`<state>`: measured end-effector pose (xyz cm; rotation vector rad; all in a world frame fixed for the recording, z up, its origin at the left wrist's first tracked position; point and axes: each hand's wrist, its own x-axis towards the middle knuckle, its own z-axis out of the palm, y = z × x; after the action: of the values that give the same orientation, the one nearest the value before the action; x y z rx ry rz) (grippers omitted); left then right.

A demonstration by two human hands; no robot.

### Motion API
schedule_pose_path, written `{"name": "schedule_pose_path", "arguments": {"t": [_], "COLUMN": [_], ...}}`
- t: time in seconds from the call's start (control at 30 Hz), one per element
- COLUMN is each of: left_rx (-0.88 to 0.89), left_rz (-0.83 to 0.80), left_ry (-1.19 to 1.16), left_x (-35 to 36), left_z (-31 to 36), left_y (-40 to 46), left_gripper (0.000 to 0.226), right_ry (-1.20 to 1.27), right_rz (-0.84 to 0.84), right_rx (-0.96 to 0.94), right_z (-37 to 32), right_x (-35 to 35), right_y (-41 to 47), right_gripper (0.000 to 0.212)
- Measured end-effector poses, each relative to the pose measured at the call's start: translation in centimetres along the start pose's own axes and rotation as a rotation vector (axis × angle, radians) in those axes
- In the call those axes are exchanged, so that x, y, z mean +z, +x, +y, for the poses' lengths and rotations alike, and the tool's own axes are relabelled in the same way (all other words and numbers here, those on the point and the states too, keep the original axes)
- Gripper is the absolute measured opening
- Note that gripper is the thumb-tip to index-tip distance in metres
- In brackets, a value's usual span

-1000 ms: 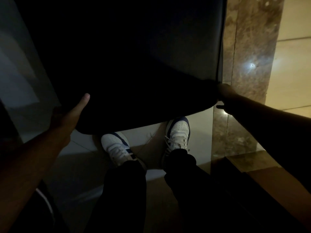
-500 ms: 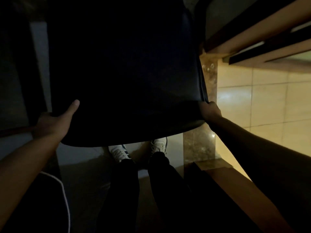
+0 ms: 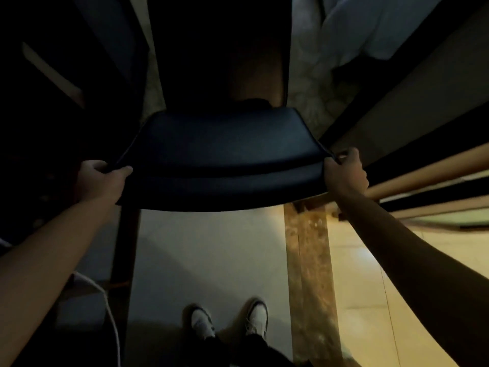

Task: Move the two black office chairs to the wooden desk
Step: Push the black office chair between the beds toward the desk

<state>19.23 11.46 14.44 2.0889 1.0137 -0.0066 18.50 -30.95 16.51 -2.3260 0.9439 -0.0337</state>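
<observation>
Chair [image 3: 222,157] between hands (shoes [image 3: 229,323] below)

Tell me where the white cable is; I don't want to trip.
In the head view, the white cable curves down the lower left, beside the left forearm and left of the shoes.

The black office chair [image 3: 222,154] presents its padded back to the camera: a wide, curved panel in smooth dark upholstery with a piped seam along its edges. It stands upright at the centre of the view, over pale floor tile. Each upper corner of the back is gripped from the side. Beyond the chair, a brown wooden surface [image 3: 254,72] is partly visible; lighting there is too dim to identify it.
</observation>
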Motion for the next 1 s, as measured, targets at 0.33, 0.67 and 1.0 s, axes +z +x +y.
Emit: {"name": "schedule_pose_path", "arguments": {"t": [0.33, 0.67, 1.0], "left_rx": [0.445, 0.517, 0.604], "left_rz": [0.148, -0.085, 0.008], "left_ry": [0.289, 0.516, 0.483], "left_x": [-1.0, 3.4, 6.9], "left_z": [24.0, 49.8, 59.0], "left_y": [9.5, 22.3, 32.1], "left_gripper": [0.038, 0.047, 0.035], "right_ry": [-0.113, -0.519, -0.445], "right_rz": [-0.030, 0.096, -0.054], "right_rx": [-0.189, -0.460, -0.606], "right_z": [-21.0, -42.1, -50.8], "right_x": [-5.4, -4.4, -2.9], "right_y": [14.3, 28.6, 40.1], "right_gripper": [0.044, 0.049, 0.034]}}
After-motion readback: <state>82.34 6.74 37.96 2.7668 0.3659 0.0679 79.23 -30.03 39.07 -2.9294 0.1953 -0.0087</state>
